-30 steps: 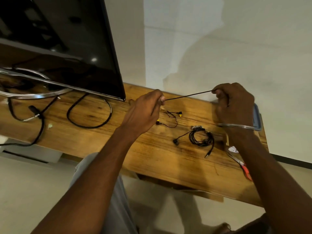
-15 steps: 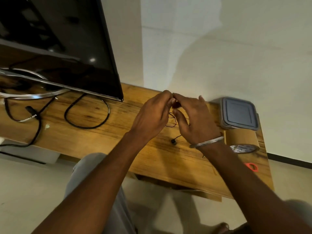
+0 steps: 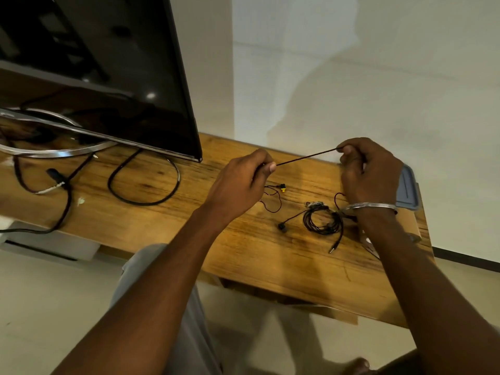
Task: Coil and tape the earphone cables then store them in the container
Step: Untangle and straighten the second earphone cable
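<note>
The person stands at the wooden bench (image 3: pixel 151 212) and holds one earphone cable (image 3: pixel 305 157) stretched tight in the air between both hands. The fingers of the left hand (image 3: pixel 240 185) pinch one end, and the right hand (image 3: pixel 370 171) pinches the other, with loose cable hanging below each hand. A second earphone (image 3: pixel 322 220) already lies coiled on the bench near the right wrist. The grey container (image 3: pixel 407 190) is partly hidden behind that hand. To coil well, I think the loops should be even and not pulled too tight, so the thin wire does not kink.
</note>
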